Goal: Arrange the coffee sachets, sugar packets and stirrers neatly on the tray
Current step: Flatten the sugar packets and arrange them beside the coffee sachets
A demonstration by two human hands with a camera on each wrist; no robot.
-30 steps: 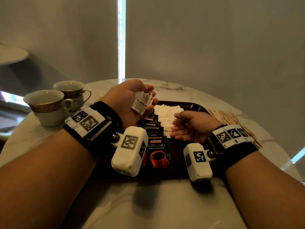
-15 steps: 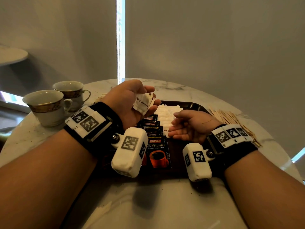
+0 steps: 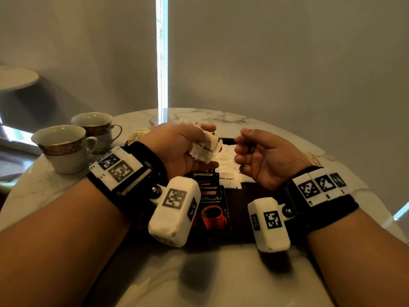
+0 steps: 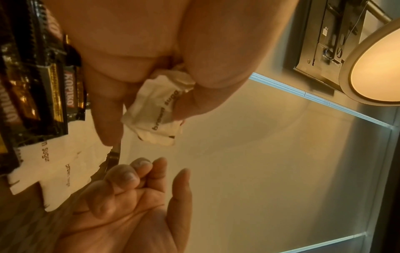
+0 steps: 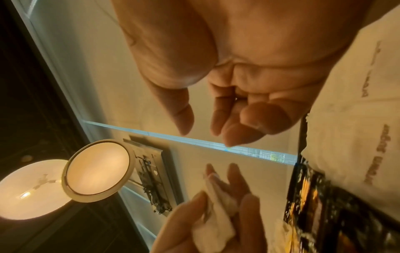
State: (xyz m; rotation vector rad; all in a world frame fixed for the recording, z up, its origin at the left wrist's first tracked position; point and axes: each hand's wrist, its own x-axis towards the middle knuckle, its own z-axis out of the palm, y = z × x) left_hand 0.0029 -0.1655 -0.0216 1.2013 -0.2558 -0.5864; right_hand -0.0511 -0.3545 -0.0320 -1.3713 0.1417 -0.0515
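Head view: black glossy "KOPIKO SUPREMO" coffee sachets (image 3: 211,204) overlap on a dark tray (image 3: 247,220), beside white paper "brown sugar" packets (image 3: 230,165). Above them, left hand (image 3: 177,149) fingers pinch crumpled sugar packets (image 3: 204,147); right hand (image 3: 267,156) fingers hang loosely curled, holding nothing. Beyond, marble worktop (image 3: 210,116).

hidden: your left hand (image 3: 183,147) covers the far coffee sachets (image 3: 209,191) beneath its grip | cut off: stirrers (image 3: 312,156) behind your right hand (image 3: 263,158) | unclear: how many sugar packets (image 3: 204,147) that grip bunches | blurred: print on tray packets (image 5: 346,119)
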